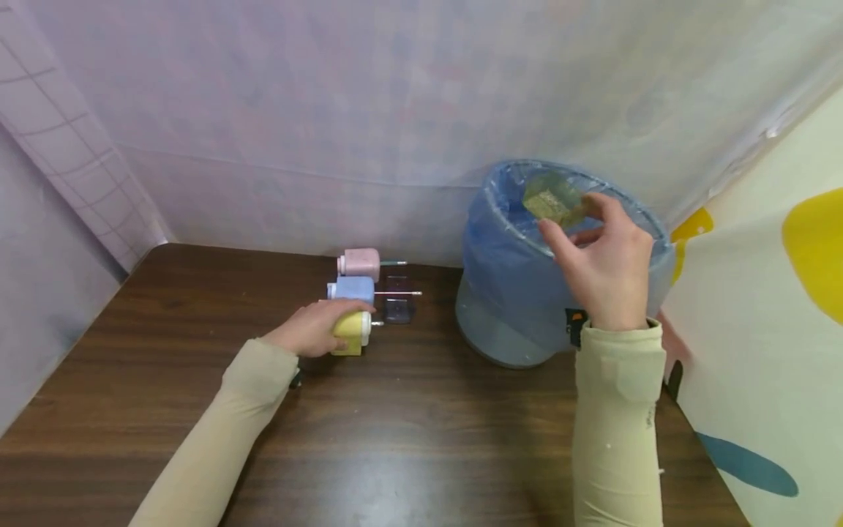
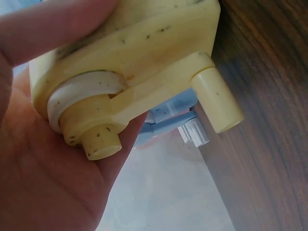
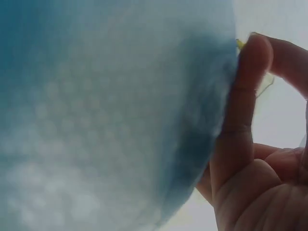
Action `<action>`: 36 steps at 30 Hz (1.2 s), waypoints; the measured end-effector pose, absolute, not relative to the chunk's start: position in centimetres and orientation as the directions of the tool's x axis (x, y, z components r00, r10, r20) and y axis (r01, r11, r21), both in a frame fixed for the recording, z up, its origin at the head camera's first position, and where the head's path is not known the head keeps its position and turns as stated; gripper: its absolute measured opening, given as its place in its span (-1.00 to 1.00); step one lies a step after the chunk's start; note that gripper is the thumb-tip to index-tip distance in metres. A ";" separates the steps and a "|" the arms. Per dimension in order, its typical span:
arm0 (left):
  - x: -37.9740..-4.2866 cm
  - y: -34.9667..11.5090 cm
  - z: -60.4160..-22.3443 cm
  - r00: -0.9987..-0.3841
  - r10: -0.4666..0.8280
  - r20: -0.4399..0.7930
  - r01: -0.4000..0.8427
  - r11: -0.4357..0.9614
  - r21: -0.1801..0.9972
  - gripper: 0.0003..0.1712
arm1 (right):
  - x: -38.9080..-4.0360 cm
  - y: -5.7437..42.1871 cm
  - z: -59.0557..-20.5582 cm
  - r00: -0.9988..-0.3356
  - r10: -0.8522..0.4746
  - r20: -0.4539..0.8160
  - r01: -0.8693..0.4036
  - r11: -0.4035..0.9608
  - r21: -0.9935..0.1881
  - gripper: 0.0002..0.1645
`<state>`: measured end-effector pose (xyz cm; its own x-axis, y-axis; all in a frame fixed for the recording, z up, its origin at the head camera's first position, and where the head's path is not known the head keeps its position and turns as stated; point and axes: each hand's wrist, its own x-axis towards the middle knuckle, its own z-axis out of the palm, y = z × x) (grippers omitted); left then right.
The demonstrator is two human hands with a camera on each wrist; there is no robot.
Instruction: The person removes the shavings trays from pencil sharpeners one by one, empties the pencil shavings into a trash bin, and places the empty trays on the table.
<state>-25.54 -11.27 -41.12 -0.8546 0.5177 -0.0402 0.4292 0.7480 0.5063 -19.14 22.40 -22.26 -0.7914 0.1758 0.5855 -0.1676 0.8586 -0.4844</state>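
My left hand (image 1: 315, 329) grips a yellow crank pencil sharpener (image 1: 352, 329) at the table's back middle. In the left wrist view the sharpener's crank handle (image 2: 216, 98) and white ring (image 2: 86, 91) face the camera, with the thumb across the body. My right hand (image 1: 609, 256) pinches a see-through yellow shavings drawer (image 1: 549, 203) between thumb and fingers, tilted over the mouth of a trash bin lined with a blue bag (image 1: 514, 271). In the right wrist view the bag hides most of the drawer; only a sliver shows past the fingers.
A blue sharpener (image 1: 356, 287) and a pink sharpener (image 1: 361, 262) lie behind the yellow one, each with a pencil sticking out to the right. Clear drawers (image 1: 398, 311) lie beside them. Curtains stand behind the brown table (image 1: 395, 439) and at its sides.
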 end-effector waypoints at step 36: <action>-25.3 -11.7 -41.3 -0.858 0.514 -0.022 0.437 0.750 0.496 -0.20 | -19.9 22.7 -22.6 -0.835 0.079 0.545 -0.216 0.864 -0.455 -0.38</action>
<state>-25.31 -11.69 -41.27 -0.8577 0.5137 -0.0215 0.4369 0.7503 0.4963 -19.88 22.70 -22.59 -0.8346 0.0787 0.5452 -0.2157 0.8640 -0.4549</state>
